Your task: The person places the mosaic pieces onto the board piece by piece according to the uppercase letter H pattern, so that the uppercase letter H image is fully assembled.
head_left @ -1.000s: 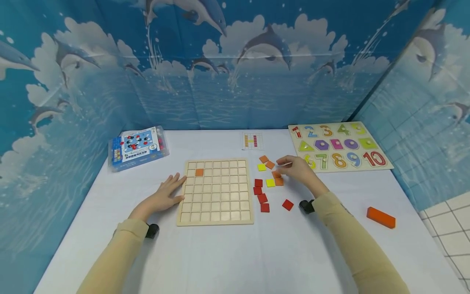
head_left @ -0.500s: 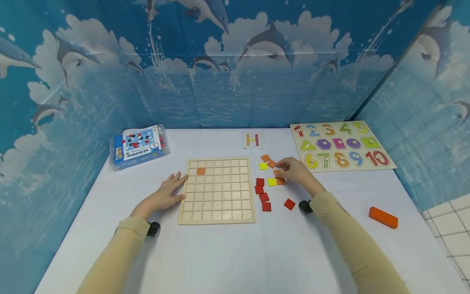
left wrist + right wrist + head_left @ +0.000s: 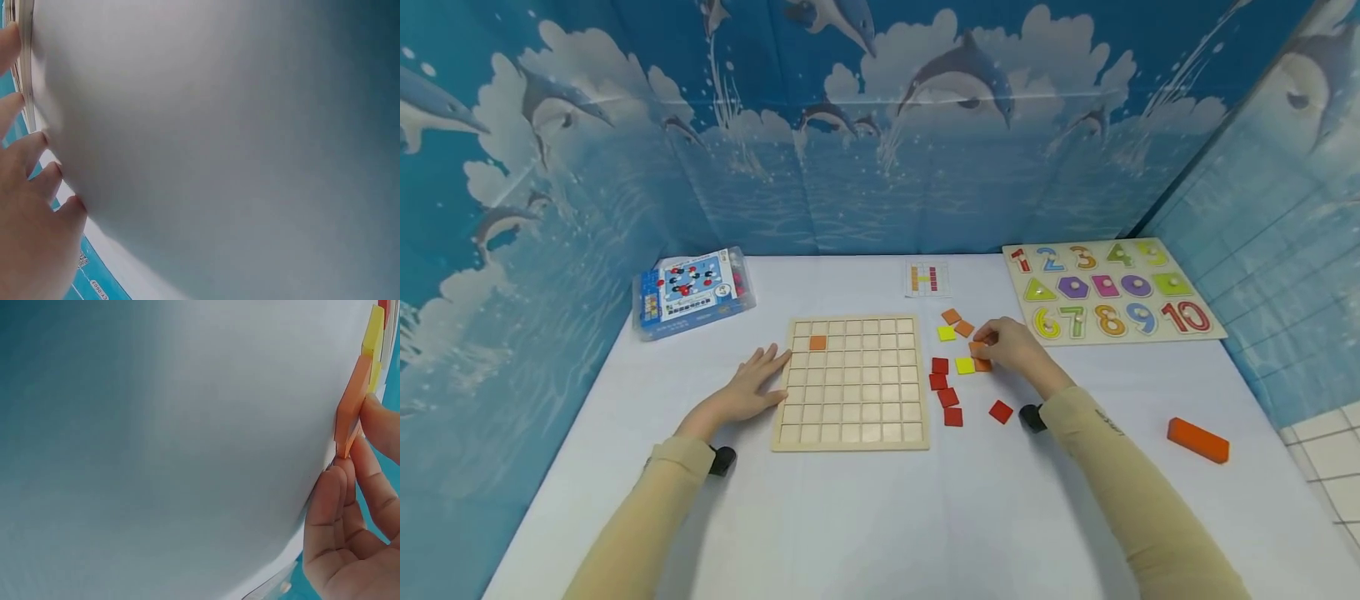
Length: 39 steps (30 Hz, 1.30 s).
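My left hand (image 3: 747, 387) lies with its fingers spread, fingertips and thumb at the left edge of a wooden grid board (image 3: 850, 444). One orange square tile (image 3: 817, 343) sits in the board's upper left part. To the board's right, my right hand (image 3: 1015, 348) pinches an orange tile (image 3: 976, 348) between thumb and fingers. A second orange tile (image 3: 354, 400) lies against it in the right wrist view, with a yellow tile (image 3: 965, 366) beside that. The left wrist view catches the fingers (image 3: 37, 150) at the board's side.
Red tiles (image 3: 948, 397) lie along the board's right side. More orange tiles (image 3: 951, 317) and a yellow one (image 3: 947, 333) are farther back. A pattern card (image 3: 927, 280), a boxed set (image 3: 692, 292) and a number puzzle (image 3: 1112, 292) line the back. An orange block (image 3: 1198, 440) lies far right.
My right fingers have come down from above the orange tiles onto one of them. The left hand keeps its place at the board, while the head view has shifted slightly.
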Each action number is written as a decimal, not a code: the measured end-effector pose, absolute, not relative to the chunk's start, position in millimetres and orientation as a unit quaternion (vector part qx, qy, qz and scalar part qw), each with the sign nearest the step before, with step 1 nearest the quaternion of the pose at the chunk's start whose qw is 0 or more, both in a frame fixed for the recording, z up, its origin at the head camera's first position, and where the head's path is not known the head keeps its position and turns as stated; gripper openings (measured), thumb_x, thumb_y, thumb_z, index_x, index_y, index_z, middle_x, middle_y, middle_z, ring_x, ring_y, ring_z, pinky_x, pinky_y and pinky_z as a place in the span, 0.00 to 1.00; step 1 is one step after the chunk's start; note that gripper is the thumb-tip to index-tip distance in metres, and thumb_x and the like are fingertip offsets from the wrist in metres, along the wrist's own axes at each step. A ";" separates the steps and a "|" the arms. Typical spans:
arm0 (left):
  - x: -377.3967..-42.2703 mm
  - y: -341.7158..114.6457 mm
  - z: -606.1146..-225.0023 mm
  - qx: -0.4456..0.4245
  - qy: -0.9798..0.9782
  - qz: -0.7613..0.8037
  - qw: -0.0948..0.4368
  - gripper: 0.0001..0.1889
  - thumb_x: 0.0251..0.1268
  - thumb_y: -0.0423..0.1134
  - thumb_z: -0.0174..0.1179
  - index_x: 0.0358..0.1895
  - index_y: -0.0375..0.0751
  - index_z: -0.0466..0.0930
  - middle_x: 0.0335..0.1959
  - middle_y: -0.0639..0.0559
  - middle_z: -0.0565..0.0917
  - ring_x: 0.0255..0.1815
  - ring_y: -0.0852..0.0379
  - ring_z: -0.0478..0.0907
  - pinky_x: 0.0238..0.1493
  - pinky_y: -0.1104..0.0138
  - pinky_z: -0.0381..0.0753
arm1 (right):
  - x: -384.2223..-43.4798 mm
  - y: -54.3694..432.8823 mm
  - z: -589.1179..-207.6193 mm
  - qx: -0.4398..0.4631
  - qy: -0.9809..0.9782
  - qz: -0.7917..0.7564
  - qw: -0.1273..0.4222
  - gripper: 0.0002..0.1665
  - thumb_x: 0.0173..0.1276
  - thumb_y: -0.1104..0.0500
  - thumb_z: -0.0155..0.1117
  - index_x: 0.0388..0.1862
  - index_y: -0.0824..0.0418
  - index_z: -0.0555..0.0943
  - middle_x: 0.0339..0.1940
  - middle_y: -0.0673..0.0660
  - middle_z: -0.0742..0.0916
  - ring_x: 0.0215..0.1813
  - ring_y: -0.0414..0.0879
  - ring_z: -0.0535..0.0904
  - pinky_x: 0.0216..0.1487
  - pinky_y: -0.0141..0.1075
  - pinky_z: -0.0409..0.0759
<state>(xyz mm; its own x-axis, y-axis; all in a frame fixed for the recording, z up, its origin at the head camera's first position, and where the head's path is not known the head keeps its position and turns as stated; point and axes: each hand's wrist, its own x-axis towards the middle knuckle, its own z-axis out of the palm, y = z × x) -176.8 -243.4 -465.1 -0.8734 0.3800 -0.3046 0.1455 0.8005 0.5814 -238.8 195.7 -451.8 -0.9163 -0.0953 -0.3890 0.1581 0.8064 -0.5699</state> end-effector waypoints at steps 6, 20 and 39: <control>-176.9 -242.4 -466.8 0.137 0.928 0.274 0.211 0.37 0.74 0.43 0.53 0.79 0.41 0.47 0.81 0.35 0.40 0.81 0.34 0.30 0.77 0.38 0.29 | -239.7 197.6 -448.1 0.027 0.921 -0.317 0.224 0.19 0.69 0.55 0.65 0.54 0.64 0.78 0.42 0.60 0.78 0.46 0.52 0.73 0.45 0.35 0.74; -176.0 -245.1 -466.5 0.134 0.928 0.274 0.214 0.36 0.75 0.43 0.52 0.79 0.41 0.47 0.81 0.35 0.39 0.80 0.34 0.30 0.77 0.38 0.29 | -238.8 199.3 -444.5 0.027 0.912 -0.353 0.208 0.15 0.68 0.55 0.66 0.48 0.62 0.79 0.40 0.58 0.82 0.42 0.51 0.75 0.42 0.34 0.75; -178.9 -246.0 -466.5 0.131 0.927 0.277 0.216 0.37 0.75 0.42 0.53 0.80 0.43 0.46 0.81 0.37 0.39 0.81 0.36 0.28 0.77 0.39 0.28 | -231.3 39.0 -429.9 -0.063 0.823 -0.524 0.210 0.11 0.65 0.58 0.70 0.45 0.59 0.83 0.37 0.56 0.87 0.44 0.57 0.86 0.48 0.44 0.86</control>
